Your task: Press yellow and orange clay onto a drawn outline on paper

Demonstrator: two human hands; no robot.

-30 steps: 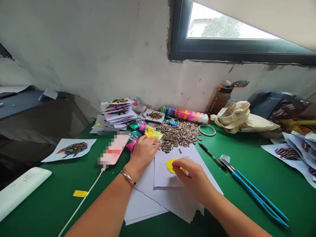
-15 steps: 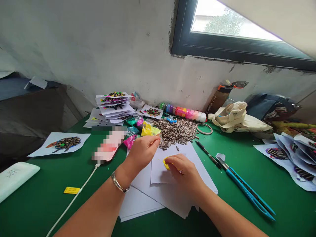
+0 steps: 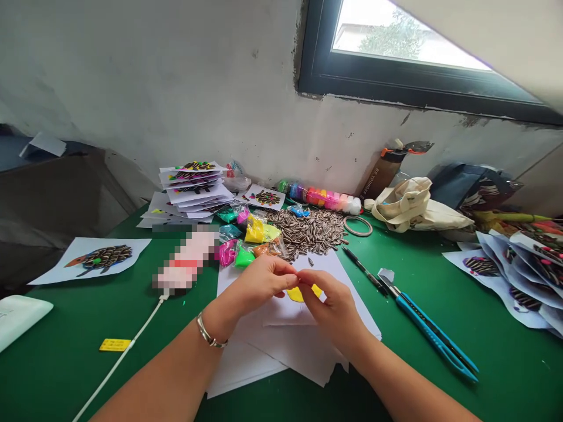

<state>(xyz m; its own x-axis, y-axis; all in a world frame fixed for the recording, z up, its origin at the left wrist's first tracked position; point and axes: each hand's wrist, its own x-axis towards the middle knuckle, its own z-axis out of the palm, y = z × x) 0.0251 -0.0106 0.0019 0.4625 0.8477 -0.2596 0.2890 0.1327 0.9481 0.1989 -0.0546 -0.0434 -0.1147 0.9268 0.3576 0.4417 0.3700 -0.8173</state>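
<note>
My left hand (image 3: 266, 285) and my right hand (image 3: 332, 305) meet at the fingertips above the paper. Both are closed in a pinch, and whatever is between the fingers is too small to make out. Just under them a flat yellow clay piece (image 3: 298, 294) lies on a white sheet (image 3: 285, 316), partly covered by my right fingers. More white paper (image 3: 246, 375) is stacked beneath. Beyond my hands sits a heap of striped sunflower seeds (image 3: 308, 231). Small bags of coloured clay, including a yellow bag (image 3: 254, 230) and a green bag (image 3: 244, 255), lie by my left hand.
On the right are a black pen (image 3: 365, 271), blue tweezers (image 3: 435, 334), a tape ring (image 3: 358, 226) and seed pictures (image 3: 519, 275). On the left are a pixelated phone (image 3: 187, 261) with its cable (image 3: 132, 346), and a picture stack (image 3: 193, 193). A bottle (image 3: 382, 173) stands behind.
My left hand has come down and right to meet my right fingertips. My right hand has let go of the yellow clay piece's edge. The view has shifted slightly.
</note>
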